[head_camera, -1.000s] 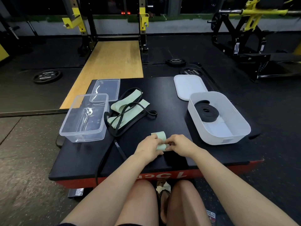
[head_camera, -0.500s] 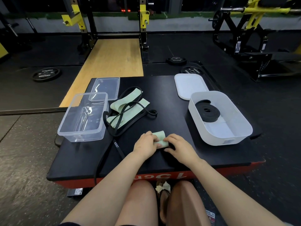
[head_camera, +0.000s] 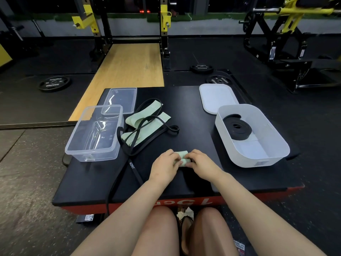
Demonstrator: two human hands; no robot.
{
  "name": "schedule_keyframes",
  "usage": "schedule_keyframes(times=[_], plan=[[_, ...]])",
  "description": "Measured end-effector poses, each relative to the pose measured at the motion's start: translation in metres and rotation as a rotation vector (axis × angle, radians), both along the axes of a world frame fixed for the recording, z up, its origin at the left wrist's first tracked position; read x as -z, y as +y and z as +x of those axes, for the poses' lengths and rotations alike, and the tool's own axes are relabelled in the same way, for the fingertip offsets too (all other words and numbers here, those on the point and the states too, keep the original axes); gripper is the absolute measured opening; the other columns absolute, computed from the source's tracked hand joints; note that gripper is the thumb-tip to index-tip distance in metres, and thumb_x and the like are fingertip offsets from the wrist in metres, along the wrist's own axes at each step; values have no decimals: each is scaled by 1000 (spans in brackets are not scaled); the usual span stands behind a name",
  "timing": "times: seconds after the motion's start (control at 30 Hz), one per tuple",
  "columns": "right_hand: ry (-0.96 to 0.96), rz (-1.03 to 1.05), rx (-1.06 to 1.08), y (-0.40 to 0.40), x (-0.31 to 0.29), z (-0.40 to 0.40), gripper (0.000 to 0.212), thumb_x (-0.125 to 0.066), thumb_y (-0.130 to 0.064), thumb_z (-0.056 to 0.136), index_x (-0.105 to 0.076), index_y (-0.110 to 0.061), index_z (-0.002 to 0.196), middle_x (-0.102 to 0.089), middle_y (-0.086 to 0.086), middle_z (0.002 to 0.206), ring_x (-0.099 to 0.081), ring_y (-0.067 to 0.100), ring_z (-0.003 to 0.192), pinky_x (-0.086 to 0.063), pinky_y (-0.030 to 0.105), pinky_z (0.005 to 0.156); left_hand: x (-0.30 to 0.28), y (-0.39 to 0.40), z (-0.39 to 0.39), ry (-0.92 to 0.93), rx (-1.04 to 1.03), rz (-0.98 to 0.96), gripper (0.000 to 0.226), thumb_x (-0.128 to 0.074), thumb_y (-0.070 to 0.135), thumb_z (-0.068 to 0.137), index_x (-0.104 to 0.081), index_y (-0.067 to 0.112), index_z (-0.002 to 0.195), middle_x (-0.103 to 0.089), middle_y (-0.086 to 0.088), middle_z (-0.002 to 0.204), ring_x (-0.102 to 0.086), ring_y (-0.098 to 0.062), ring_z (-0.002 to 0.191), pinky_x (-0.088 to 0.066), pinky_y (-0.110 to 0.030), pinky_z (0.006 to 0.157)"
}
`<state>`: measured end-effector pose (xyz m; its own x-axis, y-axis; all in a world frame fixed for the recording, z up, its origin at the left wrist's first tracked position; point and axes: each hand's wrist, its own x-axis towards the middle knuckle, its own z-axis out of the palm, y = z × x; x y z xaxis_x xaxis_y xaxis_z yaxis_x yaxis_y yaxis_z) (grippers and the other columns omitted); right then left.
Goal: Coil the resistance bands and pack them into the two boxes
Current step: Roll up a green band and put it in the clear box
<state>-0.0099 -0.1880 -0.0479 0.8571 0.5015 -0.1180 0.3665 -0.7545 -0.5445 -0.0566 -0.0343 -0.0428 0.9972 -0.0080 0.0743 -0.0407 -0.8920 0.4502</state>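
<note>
A pale green band point(head_camera: 183, 158), mostly rolled up, lies on the black platform point(head_camera: 186, 108) near its front edge. My left hand point(head_camera: 164, 165) grips its left side and my right hand point(head_camera: 200, 163) grips its right side. More pale green bands point(head_camera: 148, 117) lie tangled with a long black band point(head_camera: 147, 139) beside the clear box point(head_camera: 95, 134) on the left. That box holds nothing. The white box point(head_camera: 258, 143) on the right holds a coiled black band point(head_camera: 236, 129).
The clear lid point(head_camera: 120, 99) lies behind the clear box, and the white lid point(head_camera: 217, 97) lies behind the white box. One end of the long black band hangs over the platform's front edge. Weight plates point(head_camera: 53, 83) and racks stand on the gym floor beyond.
Both hands have kept turning the green band. The roll is tighter and less loose band sticks out above the fingers than a second ago.
</note>
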Motion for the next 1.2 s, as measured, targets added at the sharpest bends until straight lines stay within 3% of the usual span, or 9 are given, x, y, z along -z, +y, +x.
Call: schedule_keyframes(times=[0.17, 0.33, 0.47, 0.6, 0.8, 0.97, 1.2], plan=[[16, 9, 55, 3, -2, 7, 31, -55, -21, 95, -61, -10, 124, -51, 6, 112, -50, 16, 97, -30, 17, 79, 1, 3, 5, 71, 48, 51, 30, -62, 29, 87, -57, 17, 114, -47, 3, 112, -51, -16, 104, -46, -31, 80], [-106, 97, 133, 1, 5, -3, 28, -57, -20, 93, -62, -13, 120, -51, -7, 106, -53, 13, 88, -42, 23, 80, 1, 3, 14, 74, -2, 18, 27, -60, 30, 89, -60, 18, 113, -49, 2, 108, -53, -17, 101, -46, -32, 79], [-160, 62, 100, -1, 11, -9, 36, -62, -23, 90, -58, -16, 126, -53, -5, 121, -57, 16, 101, -46, 26, 83, 0, 6, 22, 130, 9, 11, 31, -57, 34, 91, -60, 20, 119, -50, 3, 114, -48, -17, 108, -45, -34, 86], [-179, 43, 97, 3, 11, -6, 39, -64, -21, 89, -56, -15, 127, -53, -3, 122, -54, 18, 108, -44, 27, 84, 0, 6, 25, 139, -2, -26, 32, -56, 32, 92, -61, 19, 121, -51, 5, 117, -46, -16, 109, -44, -34, 89], [-153, 8, 101, 8, 6, 5, 33, -59, -23, 93, -59, -14, 125, -56, 0, 116, -56, 20, 102, -44, 28, 82, 4, 4, 17, 4, 1, -75, 25, -54, 23, 93, -57, 16, 118, -50, 5, 118, -55, -17, 102, -46, -32, 87], [-110, 8, 119, 9, 7, 12, 35, -57, -25, 94, -59, -14, 127, -55, 0, 114, -55, 19, 102, -44, 28, 84, -1, 8, 23, 62, 46, 39, 31, -60, 33, 88, -58, 17, 115, -50, 5, 115, -52, -15, 103, -47, -32, 83], [-110, 1, 89, 7, 8, 10, 41, -57, -26, 94, -53, -14, 133, -51, -1, 122, -54, 18, 105, -44, 29, 89, 3, 7, 28, 68, 21, 68, 25, -61, 22, 88, -54, 17, 111, -47, 5, 111, -52, -17, 100, -47, -31, 74]])
